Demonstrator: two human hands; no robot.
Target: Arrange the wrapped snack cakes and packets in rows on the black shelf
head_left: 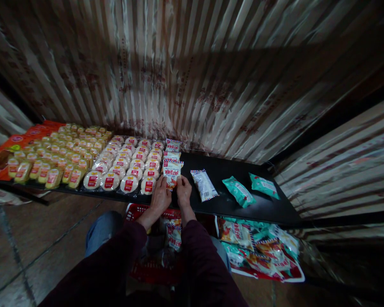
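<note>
Between my two hands is a white snack packet (173,171) with red lettering, at the front of a column of similar packets (173,145) on the black shelf (211,164). My left hand (161,194) grips its left lower edge, and my right hand (183,190) grips the right one. Just left of the column lie rows of round white crackers in clear wrappers (129,183). A white and blue packet (204,184) lies face down to the right of my right hand. Farther right are two teal packets (239,192).
Small yellow wrapped cakes (53,177) and an orange bag (35,130) fill the shelf's left end. Below the shelf, a red basket (136,209) stands between my knees, and a second basket (294,279) full of packets sits to the right. A striped curtain (179,85) hangs behind.
</note>
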